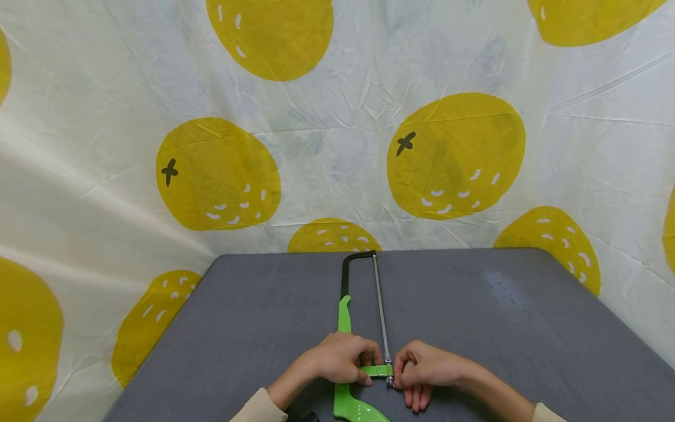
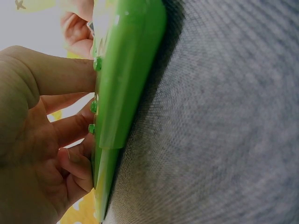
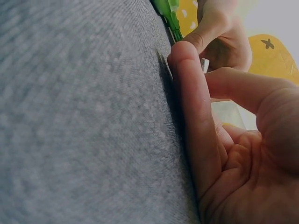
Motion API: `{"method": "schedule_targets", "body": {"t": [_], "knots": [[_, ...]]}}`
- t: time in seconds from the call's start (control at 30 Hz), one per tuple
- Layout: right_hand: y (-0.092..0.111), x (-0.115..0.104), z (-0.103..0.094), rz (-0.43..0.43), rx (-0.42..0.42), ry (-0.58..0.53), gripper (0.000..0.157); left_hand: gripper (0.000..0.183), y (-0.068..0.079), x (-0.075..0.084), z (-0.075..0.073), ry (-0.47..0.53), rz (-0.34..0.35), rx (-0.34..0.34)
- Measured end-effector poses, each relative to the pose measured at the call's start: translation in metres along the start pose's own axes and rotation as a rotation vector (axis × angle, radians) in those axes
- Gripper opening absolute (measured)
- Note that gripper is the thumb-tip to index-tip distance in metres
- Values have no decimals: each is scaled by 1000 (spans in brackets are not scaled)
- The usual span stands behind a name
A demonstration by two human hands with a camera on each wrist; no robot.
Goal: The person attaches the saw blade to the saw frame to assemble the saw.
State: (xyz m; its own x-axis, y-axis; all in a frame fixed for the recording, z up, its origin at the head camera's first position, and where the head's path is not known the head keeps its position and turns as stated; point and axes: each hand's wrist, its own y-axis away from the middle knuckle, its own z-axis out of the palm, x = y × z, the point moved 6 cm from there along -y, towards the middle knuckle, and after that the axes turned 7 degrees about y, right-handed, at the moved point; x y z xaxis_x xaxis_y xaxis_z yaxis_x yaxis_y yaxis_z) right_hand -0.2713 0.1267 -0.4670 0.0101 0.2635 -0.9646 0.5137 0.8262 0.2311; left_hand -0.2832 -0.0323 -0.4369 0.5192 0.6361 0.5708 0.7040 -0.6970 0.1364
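A hacksaw with a green handle (image 1: 343,316) and a black front frame (image 1: 345,275) lies flat, its silver blade (image 1: 381,305) along the right side. My left hand (image 1: 340,358) holds the green frame near the blade's lower end, thumb and fingers bent about the short green arm (image 1: 377,371). At the end of that arm sits a small metal wing nut (image 1: 390,381), which my right hand (image 1: 429,366) pinches between thumb and forefinger. In the right wrist view a bit of the metal nut (image 3: 204,64) shows between the fingertips; the rest is hidden.
The saw lies on a grey cloth-covered table (image 1: 263,305). Behind and left of the table hangs a white sheet (image 1: 327,170) printed with yellow fruit. A small dark object (image 1: 310,417) shows at the bottom edge, below the left sleeve.
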Motion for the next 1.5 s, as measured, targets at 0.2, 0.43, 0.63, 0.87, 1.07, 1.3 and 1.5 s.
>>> {"method": "schedule_targets", "body": {"t": [0.2,0.43,0.63,0.87,1.07,1.3,1.5], "knots": [[0,-1,0,-1,-9,2,21,25,0,-1,0,6,-4,2],[0,-1,1,-6,8,38,26,25,0,-1,0,7,-2,3],[0,-2,1,0,39,58,35,26,0,-1,1,-9,3,12],[-1,0,1,20,83,68,42,26,-1,-2,1,-9,6,14],[-2,2,0,24,89,73,35,26,0,-2,1,-14,-3,15],[-2,2,1,9,56,71,34,26,0,-2,2,-20,-3,18],[-1,0,0,4,24,55,31,25,0,0,1,-21,-7,21]]}}
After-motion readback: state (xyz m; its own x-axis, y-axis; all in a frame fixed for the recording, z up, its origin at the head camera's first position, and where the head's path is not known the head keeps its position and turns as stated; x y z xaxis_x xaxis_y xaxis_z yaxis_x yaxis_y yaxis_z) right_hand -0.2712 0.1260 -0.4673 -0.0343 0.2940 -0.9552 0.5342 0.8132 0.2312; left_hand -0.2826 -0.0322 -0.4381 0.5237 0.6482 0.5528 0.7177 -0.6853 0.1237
